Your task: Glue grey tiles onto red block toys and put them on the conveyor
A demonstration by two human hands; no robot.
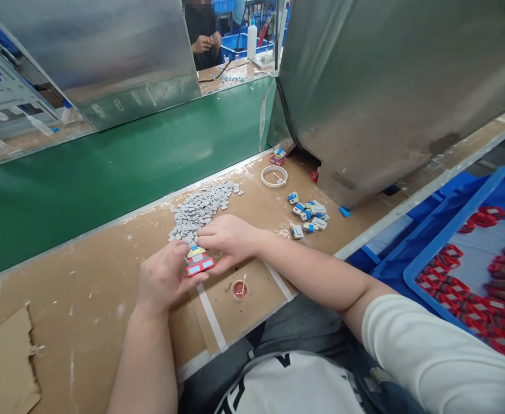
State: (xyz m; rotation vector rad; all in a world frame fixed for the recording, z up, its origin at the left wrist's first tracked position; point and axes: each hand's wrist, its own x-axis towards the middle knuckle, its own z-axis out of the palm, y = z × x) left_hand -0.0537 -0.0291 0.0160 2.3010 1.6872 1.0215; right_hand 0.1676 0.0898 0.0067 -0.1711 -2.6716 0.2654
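Red part [199, 265] half hidden between both hands [230, 238].

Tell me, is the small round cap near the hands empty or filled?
Filled: the small round cap holds red liquid, with a thin stick standing in it.

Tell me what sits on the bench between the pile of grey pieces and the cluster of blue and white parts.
In the head view, nothing sits between the pile of grey pieces and the cluster of blue and white parts: only bare brown bench with white flecks. The white ring lies farther back.

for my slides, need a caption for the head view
Both hands hold a small red part beside grey chips.
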